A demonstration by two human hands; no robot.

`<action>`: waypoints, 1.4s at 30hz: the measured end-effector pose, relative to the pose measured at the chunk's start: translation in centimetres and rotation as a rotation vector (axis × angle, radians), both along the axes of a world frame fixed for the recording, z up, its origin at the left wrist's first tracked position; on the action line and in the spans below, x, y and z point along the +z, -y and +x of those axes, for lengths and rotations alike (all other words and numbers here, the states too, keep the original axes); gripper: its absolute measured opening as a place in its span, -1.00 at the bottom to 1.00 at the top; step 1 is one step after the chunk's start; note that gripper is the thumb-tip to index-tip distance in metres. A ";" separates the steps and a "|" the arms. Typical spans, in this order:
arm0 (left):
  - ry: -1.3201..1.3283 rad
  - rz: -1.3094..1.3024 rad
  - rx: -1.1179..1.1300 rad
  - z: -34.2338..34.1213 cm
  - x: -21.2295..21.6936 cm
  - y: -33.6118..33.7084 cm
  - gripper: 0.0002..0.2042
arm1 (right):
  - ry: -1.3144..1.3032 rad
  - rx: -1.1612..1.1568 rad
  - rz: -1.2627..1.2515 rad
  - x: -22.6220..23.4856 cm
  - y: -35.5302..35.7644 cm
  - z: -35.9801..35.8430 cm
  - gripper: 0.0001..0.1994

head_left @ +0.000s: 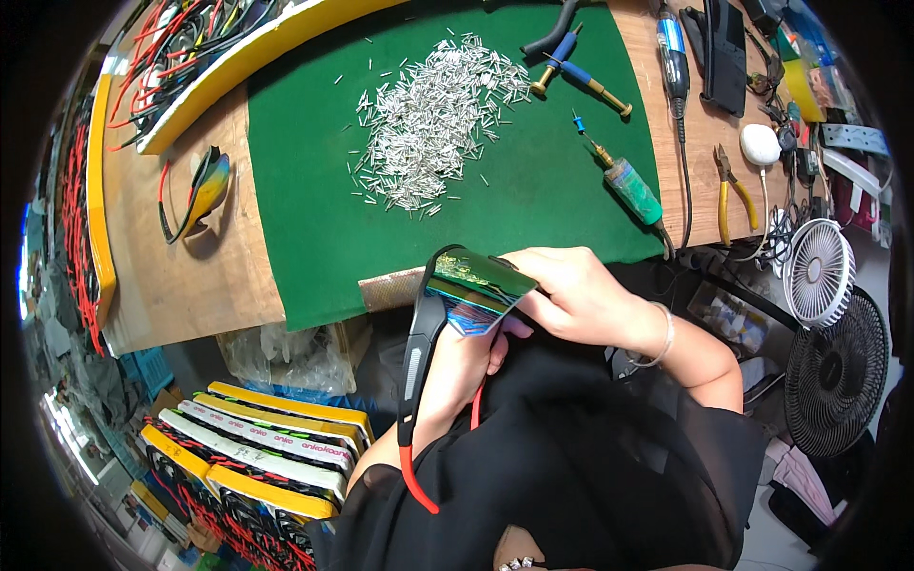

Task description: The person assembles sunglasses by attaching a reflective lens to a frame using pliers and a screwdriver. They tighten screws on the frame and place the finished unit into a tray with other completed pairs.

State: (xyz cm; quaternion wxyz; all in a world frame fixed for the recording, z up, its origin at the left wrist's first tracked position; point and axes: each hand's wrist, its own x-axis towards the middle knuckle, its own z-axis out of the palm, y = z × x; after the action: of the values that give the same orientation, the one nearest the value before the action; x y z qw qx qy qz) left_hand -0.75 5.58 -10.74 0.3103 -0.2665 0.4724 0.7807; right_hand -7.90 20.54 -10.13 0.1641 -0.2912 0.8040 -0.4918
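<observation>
A pair of sunglasses (481,278) with a wide mirrored green-gold lens and black temples with red ends is held in front of me, just off the table's near edge. My left hand (459,369) grips it from below; the lens and frame hide part of its fingers. At the right end of the lens, my right hand (576,293) closes its fingers on the frame. One temple hangs down along my left wrist. Beyond the hands, a pile of small silver metal pins (428,124) lies on a green mat (314,205).
Right of the pile lie blue screwdrivers (590,81), a green-handled tool (631,188), a corded electric screwdriver (673,67) and yellow-handled cutters (728,195). Another pair of sunglasses (211,190) rests at left. Foam-edged trays (262,457) hold several more. Fans (819,271) stand at right.
</observation>
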 end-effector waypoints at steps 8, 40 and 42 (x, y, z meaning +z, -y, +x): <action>-0.066 -0.027 0.145 -0.9 -0.4 2.0 -0.73 | -0.568 -0.338 0.629 1.3 -6.5 -4.9 -0.60; -0.041 0.028 0.220 -2.0 -0.6 4.3 -0.72 | -0.380 -0.083 0.648 0.6 1.0 -3.1 -0.58; -0.027 0.041 0.221 -1.9 -0.7 4.3 -0.72 | -0.379 -0.101 0.675 0.7 1.1 -2.9 -0.59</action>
State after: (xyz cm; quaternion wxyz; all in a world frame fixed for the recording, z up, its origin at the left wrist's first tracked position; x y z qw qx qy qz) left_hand -2.64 1.26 -11.43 0.2213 -0.2998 0.4282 0.8233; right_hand -10.84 19.39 -9.47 0.0749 -0.2667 0.9500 -0.1444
